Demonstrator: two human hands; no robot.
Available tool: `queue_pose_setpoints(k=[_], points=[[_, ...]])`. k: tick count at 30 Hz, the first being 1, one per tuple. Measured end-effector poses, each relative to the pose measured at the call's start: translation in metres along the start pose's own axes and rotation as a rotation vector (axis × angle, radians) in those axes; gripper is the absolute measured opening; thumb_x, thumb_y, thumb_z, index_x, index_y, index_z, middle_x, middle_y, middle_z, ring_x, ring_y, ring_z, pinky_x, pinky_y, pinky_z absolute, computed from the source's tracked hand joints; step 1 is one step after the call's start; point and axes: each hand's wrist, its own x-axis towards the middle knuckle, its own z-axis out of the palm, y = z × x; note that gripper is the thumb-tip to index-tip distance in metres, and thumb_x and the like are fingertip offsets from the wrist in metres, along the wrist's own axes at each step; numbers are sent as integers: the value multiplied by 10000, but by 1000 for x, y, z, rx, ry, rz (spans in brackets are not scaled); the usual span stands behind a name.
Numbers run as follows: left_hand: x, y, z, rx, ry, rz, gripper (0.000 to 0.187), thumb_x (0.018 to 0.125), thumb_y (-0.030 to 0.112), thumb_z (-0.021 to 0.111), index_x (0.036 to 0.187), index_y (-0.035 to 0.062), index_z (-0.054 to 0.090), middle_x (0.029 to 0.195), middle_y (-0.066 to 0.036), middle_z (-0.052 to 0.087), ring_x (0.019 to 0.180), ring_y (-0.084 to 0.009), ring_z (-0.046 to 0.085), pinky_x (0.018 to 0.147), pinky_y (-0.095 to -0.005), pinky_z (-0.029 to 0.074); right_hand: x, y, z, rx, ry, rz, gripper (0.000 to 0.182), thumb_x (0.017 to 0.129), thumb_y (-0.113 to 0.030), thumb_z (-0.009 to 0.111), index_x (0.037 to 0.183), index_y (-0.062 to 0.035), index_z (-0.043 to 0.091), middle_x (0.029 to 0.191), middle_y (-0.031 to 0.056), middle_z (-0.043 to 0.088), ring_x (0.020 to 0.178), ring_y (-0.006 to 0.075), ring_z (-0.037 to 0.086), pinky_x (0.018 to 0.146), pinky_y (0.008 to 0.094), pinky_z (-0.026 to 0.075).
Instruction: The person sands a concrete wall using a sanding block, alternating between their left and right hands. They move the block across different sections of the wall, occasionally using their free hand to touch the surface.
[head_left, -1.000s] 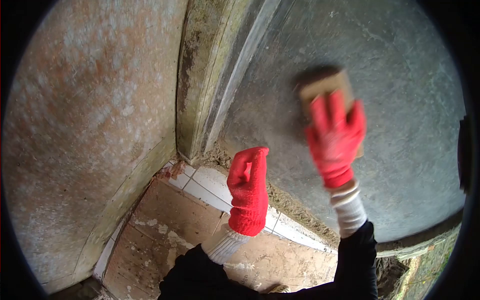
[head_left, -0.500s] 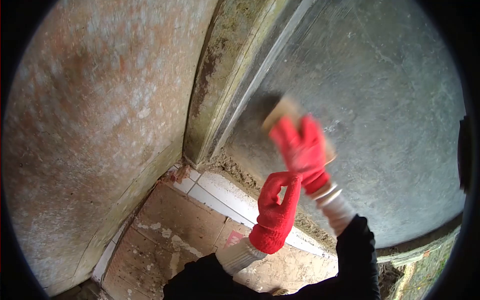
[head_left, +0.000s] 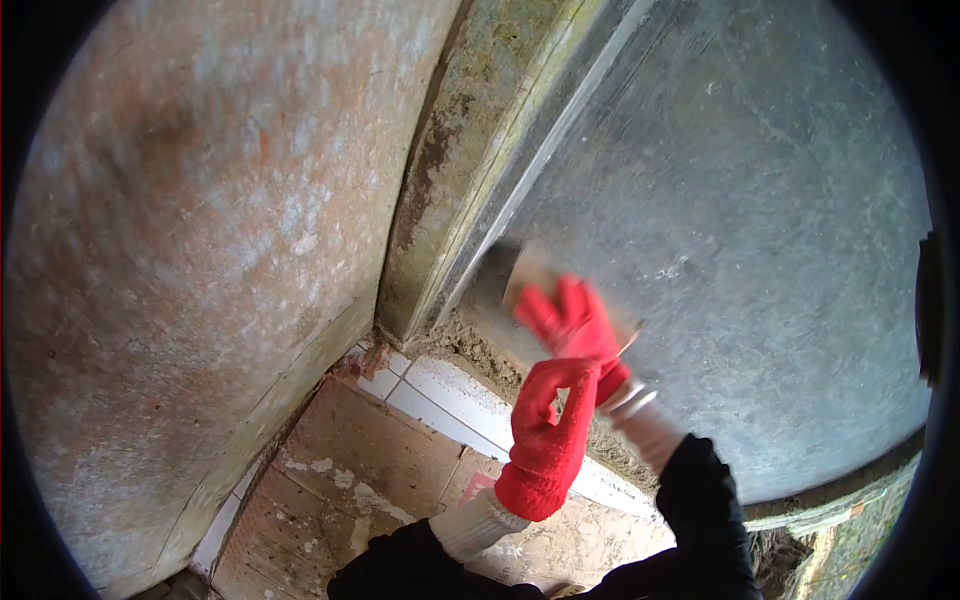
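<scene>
Both of my hands wear red knit gloves with white cuffs. My right hand [head_left: 572, 322] presses a tan sanding block [head_left: 527, 274] flat against the grey metal door [head_left: 760, 230], low down near the door frame [head_left: 470, 150]. The block is blurred and mostly covered by the glove. My left hand [head_left: 545, 430] hangs in front of the right wrist with its fingers loosely curled and nothing in it, just above the white tiled threshold [head_left: 450, 395].
A weathered reddish wall [head_left: 180, 260] fills the left side. Crumbly mortar runs along the door's bottom edge. Cardboard [head_left: 350, 470] spattered with plaster covers the floor. Greenery shows at the bottom right.
My right hand has swept the block down and to the left across the door, from mid-panel to the lower corner by the frame. My left hand shifted right and slightly lower.
</scene>
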Motion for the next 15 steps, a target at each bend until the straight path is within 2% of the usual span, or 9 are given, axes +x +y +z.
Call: queue_pose_setpoints(k=[1, 3, 4, 6, 8, 10, 11, 12, 15], points=[[-1, 0, 0, 3, -5, -11, 104, 932, 37, 583, 1021, 32, 638, 1034, -34, 630, 990, -124, 560, 883, -267, 432, 9, 23, -2, -70, 224, 121, 512, 837, -272, 567, 1340, -196, 509, 1359, 79, 463, 1193, 418, 445, 1002, 522, 411], [1, -1, 6, -36, 37, -60, 109, 931, 31, 581, 1025, 23, 634, 1043, -38, 631, 998, -128, 556, 896, -275, 425, 39, 77, -69, -13, 411, 340, 473, 777, -214, 636, 1246, -183, 585, 1287, 60, 502, 1086, 419, 485, 899, 530, 437], [2, -2, 9, -29, 23, -58, 108, 936, 27, 569, 1024, 14, 631, 1046, -39, 631, 999, -132, 557, 902, -275, 420, 44, 90, -87, -29, 404, 341, 473, 777, -214, 636, 1246, -183, 585, 1287, 60, 502, 1086, 419, 485, 899, 530, 437], [1, -5, 13, -56, 13, -67, 111, 940, 25, 560, 1025, 13, 631, 1047, -40, 631, 997, -134, 559, 904, -276, 419, 51, 103, -108, -56, 483, 468, 510, 698, -195, 710, 1196, -172, 605, 1244, 113, 522, 1023, 395, 510, 864, 514, 444], [1, -5, 13, -64, 8, -68, 116, 941, 16, 550, 1022, 11, 633, 1054, -44, 634, 993, -138, 567, 910, -277, 422, 48, 73, -65, 40, 331, 522, 553, 686, -215, 704, 1222, -152, 582, 1222, 158, 529, 987, 351, 535, 867, 510, 444], [2, -1, 8, -36, 5, -71, 112, 935, 18, 558, 1018, 9, 634, 1057, -45, 634, 994, -139, 569, 912, -278, 424, 18, 12, -3, 331, 243, 263, 508, 745, -182, 643, 1243, -165, 542, 1279, 99, 499, 1117, 356, 508, 913, 512, 429], [3, 2, 6, -16, 21, -77, 109, 930, 19, 565, 1014, 7, 634, 1059, -46, 634, 996, -139, 572, 915, -280, 426, 0, -22, 17, -234, -37, -64, 574, 799, -237, 602, 1350, -170, 458, 1349, 115, 468, 1184, 316, 494, 1013, 492, 400], [3, 8, 7, -29, 26, -39, 105, 923, 23, 573, 1005, 6, 637, 1055, -45, 636, 1004, -140, 574, 921, -282, 428, -33, -55, 84, -273, 152, -236, 639, 813, -260, 578, 1416, -183, 380, 1400, 117, 435, 1252, 328, 459, 1085, 466, 363], [1, 11, 5, -30, 32, -2, 105, 928, 32, 565, 999, 7, 638, 1044, -45, 635, 997, -137, 572, 915, -281, 428, -30, -47, 69, -128, 77, -194, 652, 826, -290, 571, 1436, -192, 362, 1427, 111, 415, 1288, 352, 430, 1092, 484, 358]])
